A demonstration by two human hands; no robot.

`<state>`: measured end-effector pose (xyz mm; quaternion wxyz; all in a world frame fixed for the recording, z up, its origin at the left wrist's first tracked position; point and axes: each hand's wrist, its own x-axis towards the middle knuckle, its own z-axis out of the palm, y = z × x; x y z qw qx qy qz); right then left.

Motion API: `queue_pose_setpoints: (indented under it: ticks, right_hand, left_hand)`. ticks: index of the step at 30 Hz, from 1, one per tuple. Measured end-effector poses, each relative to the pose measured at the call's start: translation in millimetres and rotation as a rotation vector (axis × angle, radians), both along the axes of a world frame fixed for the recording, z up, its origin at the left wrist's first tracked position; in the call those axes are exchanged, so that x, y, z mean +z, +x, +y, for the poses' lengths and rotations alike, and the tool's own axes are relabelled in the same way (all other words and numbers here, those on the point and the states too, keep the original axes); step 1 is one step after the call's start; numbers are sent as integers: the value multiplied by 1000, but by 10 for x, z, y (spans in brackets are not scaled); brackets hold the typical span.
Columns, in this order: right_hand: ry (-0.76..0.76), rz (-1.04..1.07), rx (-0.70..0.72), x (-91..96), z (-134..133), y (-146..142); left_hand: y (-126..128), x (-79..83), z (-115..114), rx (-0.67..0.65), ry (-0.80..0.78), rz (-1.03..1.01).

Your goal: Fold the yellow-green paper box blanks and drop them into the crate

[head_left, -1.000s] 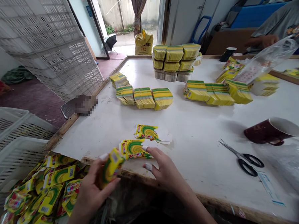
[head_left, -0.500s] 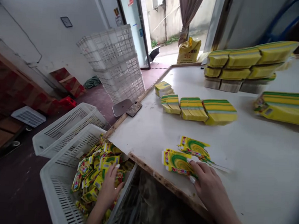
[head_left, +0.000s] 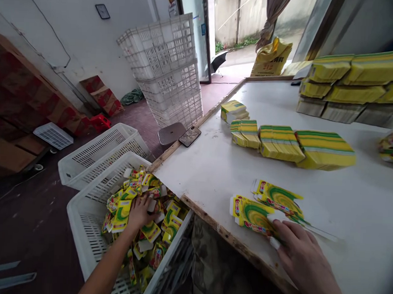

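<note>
My left hand (head_left: pixel 141 213) is down in a white plastic crate (head_left: pixel 77 211), fingers apart, touching a heap of small yellow-green cartons (head_left: pixel 152 231). Whether a carton lies under its palm is hidden. On the white table, my right hand (head_left: pixel 301 247) pinches the right end of a flattened yellow carton (head_left: pixel 250 212) between thumb and fingers. Several flat cartons seem layered there. Just behind it lies another small pile of flat cartons (head_left: pixel 279 196), its right end partly covered by my fingers.
Rows of stacked flat cartons (head_left: pixel 280 142) stand across the table, with a taller stack (head_left: pixel 360 90) at the back right. A phone (head_left: pixel 190 136) lies by the wooden edge (head_left: pixel 225 232). Beyond are a stool (head_left: pixel 171 133), a second crate (head_left: pixel 97 153) and stacked crates (head_left: pixel 167 71).
My left hand has gone deeper into the crate, onto the heap. My right hand keeps its hold on the flat carton. The view has swung left.
</note>
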<state>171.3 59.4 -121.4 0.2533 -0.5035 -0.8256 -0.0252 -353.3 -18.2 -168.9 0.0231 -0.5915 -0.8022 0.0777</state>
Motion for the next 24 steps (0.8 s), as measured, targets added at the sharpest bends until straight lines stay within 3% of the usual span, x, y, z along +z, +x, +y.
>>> queue_pose_setpoints:
  ticks: [4,8,16,24]
  right_hand:
    - [7,10,-3,-13,-18,11]
    - [-14,8,-17,-17,-32,10]
    - [-45,29,0,31,-27,-24]
    - [-62,86,-25,131,-73,-73]
  left_hand:
    - [-395,91,93,279,27,152]
    - [-417,40,0,451,20,209]
    - [-78,-14,-351,436,-14,165]
    - [346,-107,-806,420,-209,-52]
